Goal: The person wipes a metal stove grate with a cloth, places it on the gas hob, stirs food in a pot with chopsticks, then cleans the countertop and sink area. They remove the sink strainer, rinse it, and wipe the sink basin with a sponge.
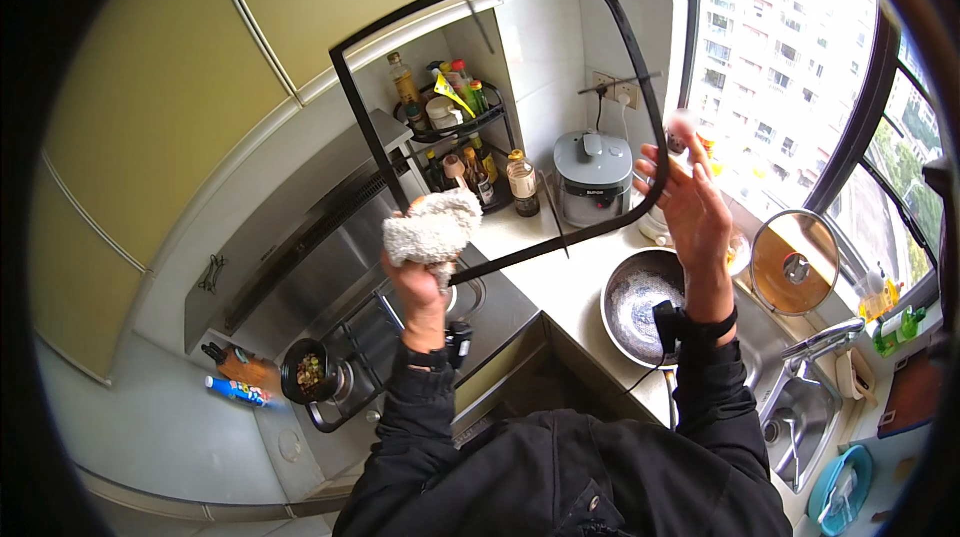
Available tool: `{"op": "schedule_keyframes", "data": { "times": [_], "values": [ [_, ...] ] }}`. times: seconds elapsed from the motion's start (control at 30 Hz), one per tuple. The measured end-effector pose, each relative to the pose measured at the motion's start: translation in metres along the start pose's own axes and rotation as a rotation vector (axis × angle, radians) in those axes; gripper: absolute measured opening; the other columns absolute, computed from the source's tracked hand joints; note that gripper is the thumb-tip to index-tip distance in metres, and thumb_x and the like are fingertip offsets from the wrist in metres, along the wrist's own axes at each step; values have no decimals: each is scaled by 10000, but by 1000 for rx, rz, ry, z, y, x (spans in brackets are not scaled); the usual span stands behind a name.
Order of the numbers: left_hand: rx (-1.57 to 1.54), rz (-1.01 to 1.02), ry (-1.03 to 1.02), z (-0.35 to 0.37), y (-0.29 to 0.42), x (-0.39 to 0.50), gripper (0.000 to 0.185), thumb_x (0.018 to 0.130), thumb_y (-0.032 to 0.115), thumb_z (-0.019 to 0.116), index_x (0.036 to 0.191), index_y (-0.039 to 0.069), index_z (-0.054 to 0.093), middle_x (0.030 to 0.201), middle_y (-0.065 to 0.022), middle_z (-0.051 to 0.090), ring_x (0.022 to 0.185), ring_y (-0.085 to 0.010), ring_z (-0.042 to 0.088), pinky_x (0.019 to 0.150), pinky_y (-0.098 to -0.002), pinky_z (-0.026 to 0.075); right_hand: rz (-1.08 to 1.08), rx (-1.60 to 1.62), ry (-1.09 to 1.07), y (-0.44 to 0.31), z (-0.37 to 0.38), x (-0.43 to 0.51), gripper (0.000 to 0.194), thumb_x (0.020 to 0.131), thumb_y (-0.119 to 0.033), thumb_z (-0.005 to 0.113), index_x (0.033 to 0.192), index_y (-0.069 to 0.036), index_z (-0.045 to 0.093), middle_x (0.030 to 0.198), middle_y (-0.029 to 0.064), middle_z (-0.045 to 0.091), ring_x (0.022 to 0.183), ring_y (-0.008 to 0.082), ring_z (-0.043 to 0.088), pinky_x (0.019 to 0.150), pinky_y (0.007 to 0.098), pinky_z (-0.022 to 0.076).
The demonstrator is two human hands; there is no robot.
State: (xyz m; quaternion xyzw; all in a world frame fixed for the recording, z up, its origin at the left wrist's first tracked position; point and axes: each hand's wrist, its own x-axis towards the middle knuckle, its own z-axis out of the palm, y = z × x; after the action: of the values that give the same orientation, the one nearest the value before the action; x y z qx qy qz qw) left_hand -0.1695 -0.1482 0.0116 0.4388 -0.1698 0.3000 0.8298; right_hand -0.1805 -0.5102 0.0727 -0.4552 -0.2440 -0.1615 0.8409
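A black metal stove pan-support frame (559,243) is raised over the counter, with thin prongs jutting from its sides. My left hand (420,278) grips its left side together with a pale, fluffy cloth (431,231), which hides the fingers and part of the frame. At the frame's right side, my right hand (694,207) is spread, its fingers partly behind the bar; whether they touch it I cannot tell. Below my left hand, the nearer stove burner (466,298) lies bare of a support. A frying pan (634,297) rests on the counter below my right forearm.
A black pot (306,370) with chopped food stands on the other burner. Near the wall are a condiment rack (465,119), a sauce bottle (523,184) and a SUPOR cooker (592,184). A glass lid (795,259) leans by the sink (802,417). An open drawer (551,364) sits beneath the counter.
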Motion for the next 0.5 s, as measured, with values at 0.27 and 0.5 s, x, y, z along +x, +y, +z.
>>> {"op": "schedule_keyframes", "data": {
  "times": [0.27, 0.5],
  "values": [
    [186, 1, -374, -31, 62, 83, 473, 1051, 342, 500, 1356, -11, 586, 1212, -176, 698, 1089, -314, 718, 961, -496, 596, 385, -40, -156, 19, -6, 41, 796, 1048, -666, 343, 1385, 20, 565, 865, 75, 618, 754, 191, 651, 731, 369, 553],
    [339, 51, -469, -39, 62, 129, 408, 1038, 322, 587, 1319, 29, 612, 1214, -145, 687, 999, -220, 721, 845, -362, 606, 216, 141, 175, 21, 55, 10, 287, 1057, -295, 526, 985, -52, 662, 593, -97, 281, 475, 39, 229, 429, 238, 169]
  ]
}}
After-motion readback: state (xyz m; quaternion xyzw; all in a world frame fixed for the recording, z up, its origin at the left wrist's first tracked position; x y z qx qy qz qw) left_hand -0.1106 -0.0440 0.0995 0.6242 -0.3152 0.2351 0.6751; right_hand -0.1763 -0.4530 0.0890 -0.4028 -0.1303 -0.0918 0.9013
